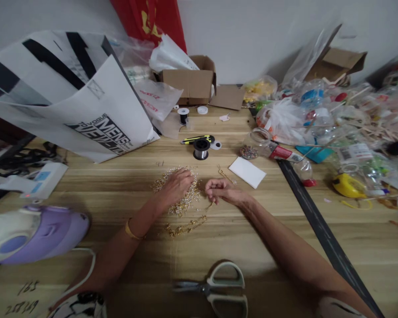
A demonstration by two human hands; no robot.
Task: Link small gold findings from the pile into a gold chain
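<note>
A pile of small gold and clear beads (182, 203) is spread on the wooden table. My left hand (178, 184) rests over the pile's upper part, fingers curled down and closed together; its fingertips and anything between them are hidden. To the right of the beads, my right hand (223, 191) is closed in a pinch, with a thin gold strand (210, 206) showing just below the fingers. Nearer to me lies a gold beaded chain (185, 227). Another short gold piece (222, 173) lies just beyond my right hand.
Large scissors (225, 282) lie in front. Behind the beads are a wire spool (201, 150), a yellow cutter (195, 140), a white card (247, 172) and a bead jar (252, 148). A paper bag (96, 110) and a purple-white appliance (49, 232) stand left; bagged clutter (318, 115) fills the right.
</note>
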